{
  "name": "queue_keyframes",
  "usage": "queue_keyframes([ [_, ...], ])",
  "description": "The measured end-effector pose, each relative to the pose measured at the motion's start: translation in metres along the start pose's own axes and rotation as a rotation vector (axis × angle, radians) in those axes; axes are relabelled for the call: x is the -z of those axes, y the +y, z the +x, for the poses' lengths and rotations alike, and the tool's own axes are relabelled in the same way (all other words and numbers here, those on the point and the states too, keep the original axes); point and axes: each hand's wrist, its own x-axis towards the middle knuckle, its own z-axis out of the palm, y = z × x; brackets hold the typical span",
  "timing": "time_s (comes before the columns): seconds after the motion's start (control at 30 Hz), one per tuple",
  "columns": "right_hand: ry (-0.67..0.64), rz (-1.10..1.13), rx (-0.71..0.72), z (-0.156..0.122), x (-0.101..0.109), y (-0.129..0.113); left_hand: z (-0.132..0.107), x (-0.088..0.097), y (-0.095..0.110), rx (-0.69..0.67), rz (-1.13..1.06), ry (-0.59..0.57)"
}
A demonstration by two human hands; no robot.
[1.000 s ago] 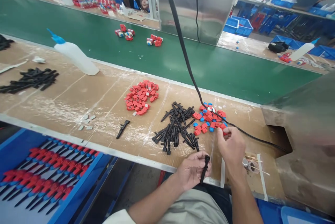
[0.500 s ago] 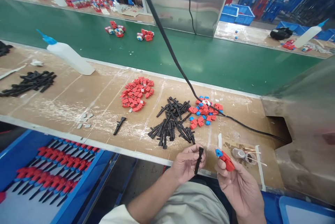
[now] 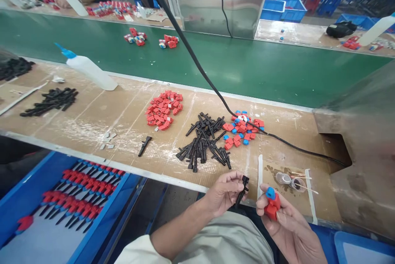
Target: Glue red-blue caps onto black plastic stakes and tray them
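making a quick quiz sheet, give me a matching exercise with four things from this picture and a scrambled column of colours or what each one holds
Things:
1. left hand
2. right hand
3. long strip beyond the bench
4. bin at lower left

Matches:
A. green
B. holds a red-and-blue piece
C. blue, with rows of red, blue and black pieces inside
D. holds a slim black part

Pairs: 1-D, 2-B, 3-A, 4-C

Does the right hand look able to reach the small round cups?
Probably yes: the cups sit close beyond the right hand, nothing standing between, though it holds a red-and-blue piece.
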Motion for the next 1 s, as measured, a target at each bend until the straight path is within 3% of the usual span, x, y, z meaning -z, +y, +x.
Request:
queue_keyframes([
  [0.37,0.114,0.052,0.028,0.015,0.015,0.009,-0.003,0.002,-0.001,-0.030,0.014,0.073],
  [0.7,0.207,-0.113,0.252,0.021,0.015,0.028,-0.007,-0.009,-0.007,-0.194,0.088,0.145],
  [0.8,0.227,-0.155,0.261,0.022,0.016,0.031,-0.008,-0.011,-0.010,-0.213,0.097,0.146],
  [1.0,0.216,-0.170,0.234,0.022,0.019,0.030,-0.009,-0.012,-0.006,-0.150,0.059,0.140],
])
